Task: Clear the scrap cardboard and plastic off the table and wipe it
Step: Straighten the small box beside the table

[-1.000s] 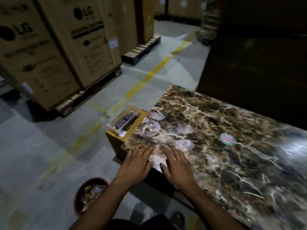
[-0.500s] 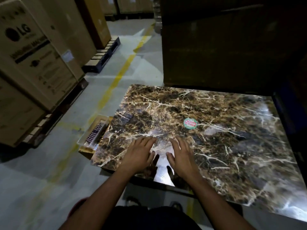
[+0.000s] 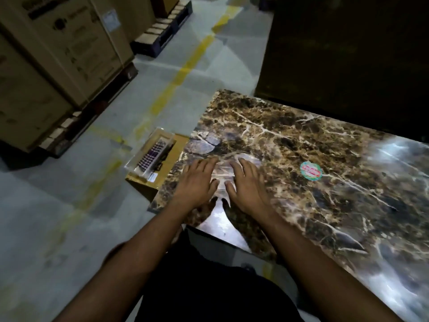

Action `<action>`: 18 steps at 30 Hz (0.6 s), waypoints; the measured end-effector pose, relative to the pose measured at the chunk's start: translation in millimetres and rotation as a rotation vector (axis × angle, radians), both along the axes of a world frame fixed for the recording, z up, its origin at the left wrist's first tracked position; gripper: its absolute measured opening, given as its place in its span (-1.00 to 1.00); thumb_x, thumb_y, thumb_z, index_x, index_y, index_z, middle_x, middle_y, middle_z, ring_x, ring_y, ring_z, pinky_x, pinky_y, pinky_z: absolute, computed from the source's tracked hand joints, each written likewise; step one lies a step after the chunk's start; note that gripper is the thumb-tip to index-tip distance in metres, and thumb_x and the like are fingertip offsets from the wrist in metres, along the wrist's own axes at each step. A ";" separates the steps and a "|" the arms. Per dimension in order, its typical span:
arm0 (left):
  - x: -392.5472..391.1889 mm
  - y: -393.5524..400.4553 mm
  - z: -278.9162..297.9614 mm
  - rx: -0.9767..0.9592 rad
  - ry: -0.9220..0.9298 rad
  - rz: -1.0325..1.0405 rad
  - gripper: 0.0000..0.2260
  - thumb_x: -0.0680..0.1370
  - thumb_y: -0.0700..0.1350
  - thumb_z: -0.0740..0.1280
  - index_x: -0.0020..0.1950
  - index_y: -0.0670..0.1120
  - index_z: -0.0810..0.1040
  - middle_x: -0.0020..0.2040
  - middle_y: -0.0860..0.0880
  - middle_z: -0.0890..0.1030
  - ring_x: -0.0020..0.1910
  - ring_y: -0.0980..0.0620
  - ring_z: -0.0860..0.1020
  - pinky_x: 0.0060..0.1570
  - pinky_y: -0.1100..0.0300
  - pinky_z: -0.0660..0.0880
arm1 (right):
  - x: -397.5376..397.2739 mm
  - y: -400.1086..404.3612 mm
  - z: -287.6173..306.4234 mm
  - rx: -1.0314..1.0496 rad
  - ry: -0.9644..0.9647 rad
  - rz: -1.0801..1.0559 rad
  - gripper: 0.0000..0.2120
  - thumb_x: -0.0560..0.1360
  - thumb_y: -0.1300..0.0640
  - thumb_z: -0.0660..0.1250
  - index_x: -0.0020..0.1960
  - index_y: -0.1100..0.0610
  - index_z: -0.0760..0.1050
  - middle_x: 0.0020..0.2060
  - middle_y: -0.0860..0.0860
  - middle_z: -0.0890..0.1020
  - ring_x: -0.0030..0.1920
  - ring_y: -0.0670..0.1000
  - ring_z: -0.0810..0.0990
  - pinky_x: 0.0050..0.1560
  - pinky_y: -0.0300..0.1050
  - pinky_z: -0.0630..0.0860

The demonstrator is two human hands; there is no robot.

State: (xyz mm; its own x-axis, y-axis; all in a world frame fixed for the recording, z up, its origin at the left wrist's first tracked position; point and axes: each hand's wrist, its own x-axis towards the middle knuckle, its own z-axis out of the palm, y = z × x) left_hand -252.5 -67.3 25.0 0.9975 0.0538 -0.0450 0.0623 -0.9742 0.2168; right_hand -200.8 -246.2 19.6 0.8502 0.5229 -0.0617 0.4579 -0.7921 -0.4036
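- The left hand [image 3: 198, 184] and the right hand [image 3: 247, 184] lie flat, palms down, side by side near the close edge of the marble-patterned table [image 3: 301, 205]; fingers are straight and slightly spread, gripping nothing.
- Both hands press on a thin clear plastic sheet [image 3: 222, 175], which shows as a pale, crinkled patch between and just beyond the fingers. Its full outline is hard to make out against the glossy top.
- To the right of the right hand, well apart from it, a round green-and-red sticker [image 3: 311, 171] sits on the table top.
- Left of the left hand, just off the table's corner, a clear plastic case [image 3: 151, 156] with rows of small dark items rests on a yellow-brown cardboard box [image 3: 162, 173].
- Beyond the hands, a yellow line [image 3: 183, 70] runs along the grey floor.
- Farther left of it, large cardboard cartons [image 3: 58, 54] stand on wooden pallets [image 3: 160, 29].
- Beyond the table's far edge looms a dark bulk [image 3: 348, 54]; details cannot be told.
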 end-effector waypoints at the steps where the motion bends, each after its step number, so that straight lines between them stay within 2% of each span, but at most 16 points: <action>1: 1.5 18.2 -4.7 -0.010 -0.015 0.015 -0.42 0.61 0.12 0.23 0.59 -0.03 0.18 0.47 -0.07 0.40 0.44 -0.13 0.30 0.34 -0.09 0.33 | 3.5 21.0 -1.0 -0.001 0.000 0.019 -0.44 0.60 -0.10 0.21 0.56 0.02 0.23 0.52 0.09 0.30 0.52 0.16 0.23 0.44 0.24 0.28; 4: 5.7 95.3 -24.0 -0.078 -0.026 0.108 -0.43 0.60 0.08 0.27 0.57 -0.07 0.24 0.43 -0.09 0.45 0.40 -0.14 0.34 0.28 -0.09 0.39 | 16.2 107.1 -11.2 -0.018 0.029 0.088 -0.46 0.59 -0.11 0.18 0.53 0.02 0.26 0.51 0.11 0.33 0.47 0.19 0.29 0.37 0.22 0.35; 7: 12.5 172.0 -49.3 -0.073 -0.010 0.204 -0.44 0.59 0.07 0.27 0.55 -0.08 0.29 0.39 -0.09 0.49 0.35 -0.14 0.39 0.29 -0.07 0.40 | 24.7 185.4 -21.9 -0.040 0.037 0.129 -0.46 0.58 -0.10 0.18 0.51 0.07 0.32 0.50 0.14 0.36 0.45 0.19 0.32 0.36 0.20 0.35; 10: 29.1 242.9 -84.4 -0.097 0.055 0.269 -0.55 0.59 0.03 0.25 0.46 -0.08 0.40 0.30 -0.11 0.55 0.27 -0.14 0.44 0.26 -0.05 0.42 | 34.3 254.2 -39.4 -0.046 0.068 0.187 -0.45 0.55 -0.06 0.22 0.49 0.11 0.35 0.46 0.15 0.40 0.43 0.18 0.35 0.35 0.14 0.34; 14: 58.1 307.1 -139.0 -0.170 0.206 0.351 -0.72 0.59 -0.12 0.25 0.28 -0.13 0.50 0.20 -0.18 0.58 0.19 -0.20 0.51 0.16 -0.02 0.44 | 51.3 313.6 -66.9 -0.104 0.140 0.237 -0.42 0.57 0.00 0.29 0.55 0.10 0.28 0.48 0.12 0.38 0.45 0.13 0.33 0.40 0.04 0.31; 18: 87.9 346.2 -198.2 -0.215 0.338 0.417 -0.77 0.55 -0.19 0.28 0.20 -0.16 0.51 0.12 -0.21 0.62 0.11 -0.22 0.59 0.09 -0.01 0.53 | 58.3 333.2 -90.6 -0.105 0.188 0.227 -0.44 0.60 -0.01 0.26 0.56 0.07 0.25 0.48 0.07 0.39 0.45 0.11 0.33 0.36 0.07 0.40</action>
State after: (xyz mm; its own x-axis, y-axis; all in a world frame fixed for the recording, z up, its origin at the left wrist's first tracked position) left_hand -164.6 278.8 -173.2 0.8221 0.3941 -0.4110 0.5321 -0.7886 0.3082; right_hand -142.5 87.0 -71.1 0.6809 0.6807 -0.2704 0.5531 -0.7198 -0.4195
